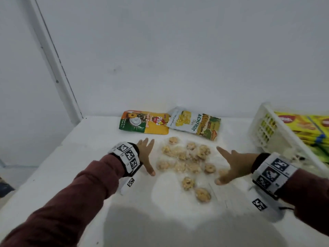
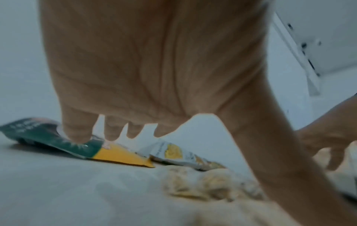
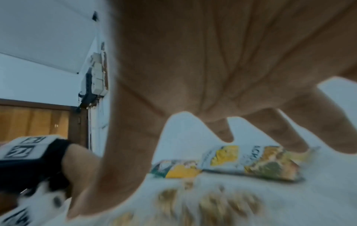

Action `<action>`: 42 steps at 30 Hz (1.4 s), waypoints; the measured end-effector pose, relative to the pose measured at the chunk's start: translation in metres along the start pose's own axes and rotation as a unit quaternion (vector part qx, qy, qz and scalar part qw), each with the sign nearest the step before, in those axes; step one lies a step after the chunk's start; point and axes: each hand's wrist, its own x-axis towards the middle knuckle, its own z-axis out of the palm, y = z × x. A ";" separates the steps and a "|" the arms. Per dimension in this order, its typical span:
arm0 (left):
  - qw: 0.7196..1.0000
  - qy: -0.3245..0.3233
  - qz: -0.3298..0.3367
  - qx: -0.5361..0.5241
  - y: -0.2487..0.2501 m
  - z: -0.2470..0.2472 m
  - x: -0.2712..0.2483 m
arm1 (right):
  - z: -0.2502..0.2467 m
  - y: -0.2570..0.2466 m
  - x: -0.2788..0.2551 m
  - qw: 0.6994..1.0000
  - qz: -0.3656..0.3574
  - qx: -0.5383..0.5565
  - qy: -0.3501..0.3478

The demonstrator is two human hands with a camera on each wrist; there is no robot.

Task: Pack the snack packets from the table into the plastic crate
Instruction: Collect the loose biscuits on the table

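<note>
Both hands are spread and hold nothing: the left hand (image 1: 146,154) and right hand (image 1: 231,165) flank a loose pile of clear-wrapped biscuits (image 1: 188,163) on the table (image 1: 71,175). Two pouches (image 1: 169,123) lie behind the pile; the crate (image 1: 263,125) stands at the right, part-filled. Scooped carelessly, the small slippery packets could spill between the fingers or scatter toward the near edge.

bare table (image 1: 74,175) by cookie packets (image 1: 187,164), crate (image 1: 263,127) blocking right
</note>
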 end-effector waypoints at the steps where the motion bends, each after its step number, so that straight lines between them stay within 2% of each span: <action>1: 1.000 -0.008 0.001 0.027 -0.002 0.003 0.005 | 0.015 -0.007 -0.009 1.000 0.005 0.012 -0.015; 4: 0.998 -0.002 0.023 0.062 0.002 0.013 0.022 | 0.054 -0.034 -0.013 0.999 0.021 0.033 -0.017; 7: 0.997 0.028 0.039 0.053 0.011 0.018 0.036 | 0.074 -0.050 0.001 0.997 0.059 0.013 0.043; 10: 0.996 0.054 0.049 0.047 0.019 0.019 0.046 | 0.071 -0.042 0.025 0.989 0.106 -0.014 0.098; 14: 0.994 0.053 0.071 0.069 0.036 0.015 0.049 | 0.056 -0.020 0.043 0.985 0.134 0.057 0.090; 18: 0.991 0.047 0.089 0.084 0.058 0.013 0.054 | 0.044 -0.013 0.045 0.981 0.125 0.119 0.087; 22: 0.985 0.061 0.126 0.103 0.084 0.005 0.052 | 0.027 -0.004 0.046 0.985 0.133 0.076 0.077; 24: 0.982 0.036 0.153 0.104 0.083 -0.012 0.053 | 0.014 0.002 0.045 0.988 0.133 0.048 0.068; 26: 0.990 -0.002 0.125 0.059 0.070 -0.034 0.055 | -0.004 0.006 0.047 0.991 0.105 0.055 0.069; 29: 0.997 0.032 0.072 0.011 0.055 -0.050 0.061 | -0.022 0.002 0.059 0.992 0.047 0.076 0.090; 33: 0.996 -0.007 0.091 0.000 0.064 -0.043 0.071 | -0.015 -0.008 0.080 0.994 0.046 0.052 0.085; 37: 0.990 -0.021 0.140 -0.011 0.089 -0.046 0.066 | -0.016 0.001 0.079 0.995 0.065 0.016 0.078; 40: 0.984 -0.001 0.169 -0.051 0.105 -0.050 0.050 | -0.019 0.010 0.073 0.995 0.070 0.020 0.075; 42: 0.983 0.046 0.166 -0.065 0.101 -0.048 0.037 | -0.019 0.012 0.065 0.993 0.051 0.039 0.094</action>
